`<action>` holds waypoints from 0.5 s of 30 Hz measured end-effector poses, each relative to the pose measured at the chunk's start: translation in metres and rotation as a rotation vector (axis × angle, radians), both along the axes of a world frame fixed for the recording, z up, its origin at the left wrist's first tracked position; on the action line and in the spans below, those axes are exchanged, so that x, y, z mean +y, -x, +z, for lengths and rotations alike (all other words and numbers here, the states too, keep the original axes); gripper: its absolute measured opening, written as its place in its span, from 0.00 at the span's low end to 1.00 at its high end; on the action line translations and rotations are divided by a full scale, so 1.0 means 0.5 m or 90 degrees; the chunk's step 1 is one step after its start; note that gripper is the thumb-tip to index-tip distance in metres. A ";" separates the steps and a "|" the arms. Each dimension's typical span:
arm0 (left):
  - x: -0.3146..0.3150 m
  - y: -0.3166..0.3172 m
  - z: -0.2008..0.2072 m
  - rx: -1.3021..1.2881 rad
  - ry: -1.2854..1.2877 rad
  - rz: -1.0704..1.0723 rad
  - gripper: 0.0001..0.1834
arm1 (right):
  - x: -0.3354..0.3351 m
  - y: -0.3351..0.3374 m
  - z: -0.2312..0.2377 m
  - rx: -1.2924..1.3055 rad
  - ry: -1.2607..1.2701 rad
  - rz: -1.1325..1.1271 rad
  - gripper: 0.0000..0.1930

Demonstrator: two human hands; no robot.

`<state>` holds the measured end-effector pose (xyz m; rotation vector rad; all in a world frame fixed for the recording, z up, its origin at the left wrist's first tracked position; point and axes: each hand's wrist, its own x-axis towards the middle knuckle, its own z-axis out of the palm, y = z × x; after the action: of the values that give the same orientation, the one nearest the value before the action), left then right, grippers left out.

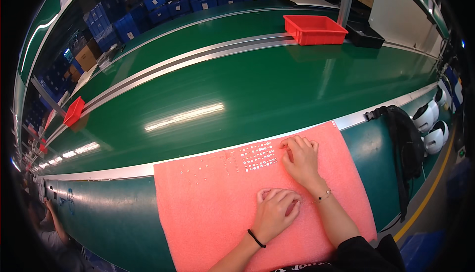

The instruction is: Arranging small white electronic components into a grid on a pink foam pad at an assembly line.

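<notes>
A pink foam sheet (213, 212) lies over the near edge of the green bench. On it, several neat rows of small shiny round pieces (258, 157) form a block, with fainter, scattered ones to their left. My right hand (301, 162) is at the right end of these rows, fingers bent and tips drawn together on the foam. Anything in that pinch is too small to make out. Closer to me, my left hand (278, 211) rests on the foam below the rows, its fingers curled inward. Whatever it may hold is hidden.
Beyond the foam runs a wide green conveyor belt (257, 94). A red tray (316, 32) and a black tray (365, 35) stand at the far right. A black bag (403, 143) hangs at the right edge. Another person's arm (57, 222) shows at far left.
</notes>
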<state>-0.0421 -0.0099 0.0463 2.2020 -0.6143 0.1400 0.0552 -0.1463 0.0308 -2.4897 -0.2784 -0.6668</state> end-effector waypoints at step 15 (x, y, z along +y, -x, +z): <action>0.000 0.000 -0.002 -0.009 -0.012 -0.009 0.05 | -0.001 0.000 -0.001 -0.001 0.003 -0.001 0.09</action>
<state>-0.0421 -0.0098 0.0456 2.2159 -0.6424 0.1432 0.0554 -0.1466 0.0302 -2.4944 -0.2797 -0.6691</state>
